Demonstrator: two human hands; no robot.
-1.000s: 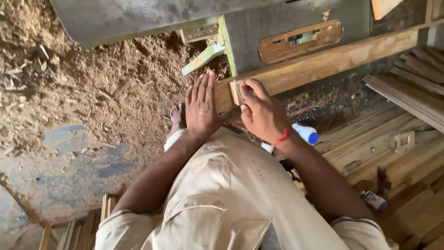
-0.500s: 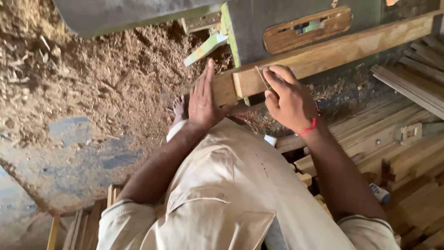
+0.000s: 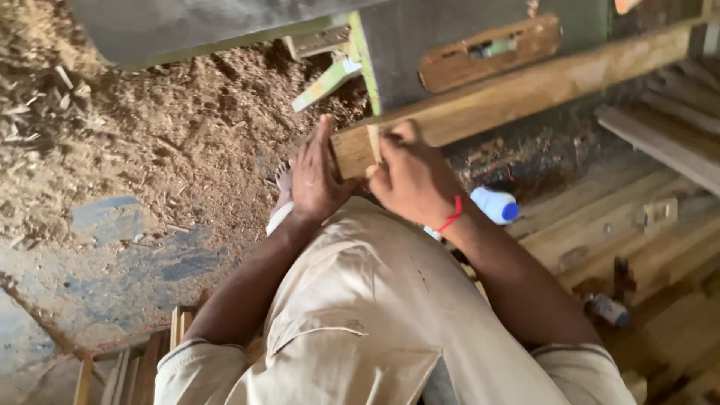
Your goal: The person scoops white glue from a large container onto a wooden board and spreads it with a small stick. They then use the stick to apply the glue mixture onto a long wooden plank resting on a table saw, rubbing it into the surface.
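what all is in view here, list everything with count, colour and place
wooden beam: 1, tan, slanting from top right down to the hands
thin wooden strip: 1, pale, against the beam's near end
machine table: 1, grey with green edge, top centre
wooden insert: 1, brown, set in the machine table
sawdust: a heap, brown, floor at left
white bottle with blue cap: 1, behind the right wrist
second small bottle: 1, white and blue, lower right
stacked planks: several, tan, right side
left hand: flat against the beam's end
right hand: red wrist thread, pressing the strip
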